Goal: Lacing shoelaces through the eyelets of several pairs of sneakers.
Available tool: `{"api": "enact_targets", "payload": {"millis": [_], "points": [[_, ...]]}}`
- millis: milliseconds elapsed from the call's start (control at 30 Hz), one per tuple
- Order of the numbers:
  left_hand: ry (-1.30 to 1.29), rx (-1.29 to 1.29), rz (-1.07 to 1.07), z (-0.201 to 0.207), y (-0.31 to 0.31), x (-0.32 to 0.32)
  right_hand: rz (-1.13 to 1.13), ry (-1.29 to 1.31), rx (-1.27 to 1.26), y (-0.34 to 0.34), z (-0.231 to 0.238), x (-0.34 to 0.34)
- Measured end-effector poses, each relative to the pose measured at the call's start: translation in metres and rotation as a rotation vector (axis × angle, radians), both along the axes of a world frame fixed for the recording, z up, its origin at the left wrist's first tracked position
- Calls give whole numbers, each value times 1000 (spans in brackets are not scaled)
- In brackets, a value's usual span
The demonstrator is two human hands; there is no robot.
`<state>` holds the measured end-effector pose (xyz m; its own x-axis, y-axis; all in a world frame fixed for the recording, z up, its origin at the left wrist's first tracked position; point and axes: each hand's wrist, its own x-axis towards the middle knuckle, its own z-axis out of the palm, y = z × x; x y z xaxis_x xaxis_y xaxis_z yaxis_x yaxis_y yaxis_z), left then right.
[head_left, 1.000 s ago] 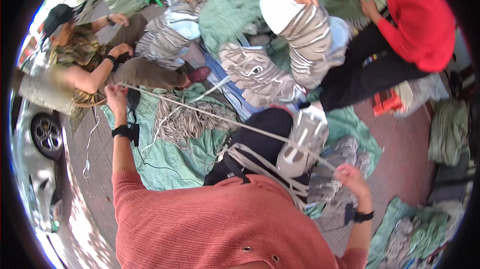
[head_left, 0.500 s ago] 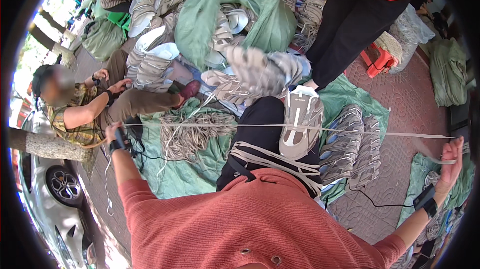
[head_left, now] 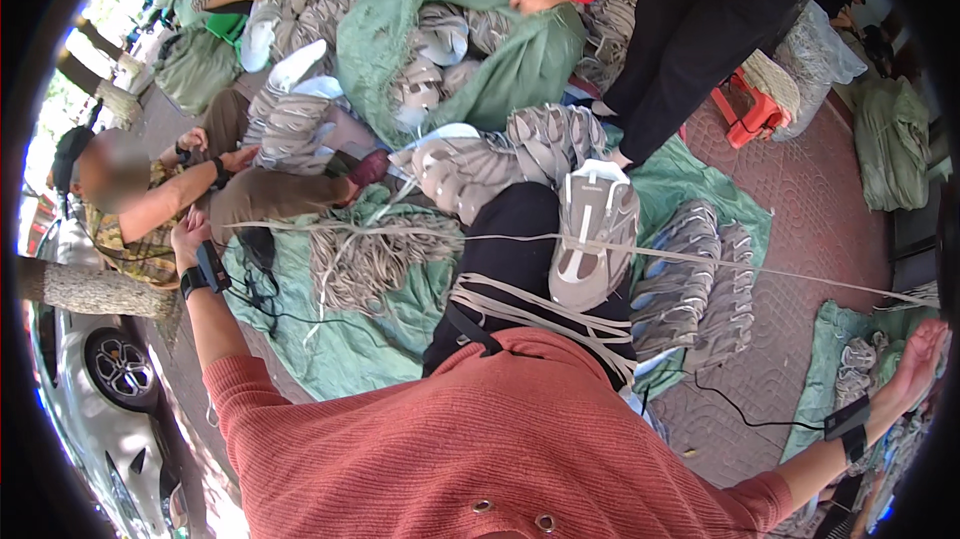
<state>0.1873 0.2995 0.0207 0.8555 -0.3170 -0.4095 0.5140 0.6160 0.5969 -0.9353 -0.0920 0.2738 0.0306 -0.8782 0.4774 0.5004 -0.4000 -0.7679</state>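
Observation:
My left hand (head_left: 190, 237), stretched out to the far left, is closed on one end of a long flat beige shoelace (head_left: 430, 235). The lace runs taut across my lap and over a grey and white shoe upper (head_left: 612, 214) that lies toe toward me on my dark trousers. At the far right edge my right hand (head_left: 918, 361) is raised beside the lace's other end; its fingers look bent around it, though the rim partly cuts them off. Several loose laces (head_left: 540, 314) lie across my thighs. Beside my right leg, nested shoe uppers (head_left: 678, 274) lie in rows.
A tangled heap of laces (head_left: 375, 259) lies on green sheeting (head_left: 330, 344) at left. Ahead, a person in red holds a green sack (head_left: 375, 44) of uppers. Another person (head_left: 150, 204) sits at left near a tree trunk (head_left: 95, 289). An orange stool (head_left: 755, 114) stands right.
My left hand has moved farther left, and my right hand has moved down, drawing the lace into a slant. The person in red has lowered the sack and its opening now shows uppers.

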Motion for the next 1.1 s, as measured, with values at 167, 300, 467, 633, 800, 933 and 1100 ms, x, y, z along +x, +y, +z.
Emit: {"api": "enact_targets", "payload": {"millis": [167, 300, 467, 633, 800, 933, 1100], "points": [[81, 69, -6, 5, -8, -47, -394, -103, 101, -29, -67, -13], [-4, 265, 72, -44, 24, -30, 138, -85, 129, -15, -97, -103], [-85, 494, 473, -39, 51, -77, -939, -351, 607, 15, -182, -65], [-421, 725, 97, -59, -53, -155, -714, -583, 572, 43, -192, -106], [-495, 819, -419, -84, -156, -233, -574, -265, 753, -7, -188, 88], [-435, 553, -826, -96, -247, -302, -344, 156, 745, -43, -178, 167], [-539, 620, -907, -104, -294, -343, -184, 670, 711, -69, -220, 371]]}}
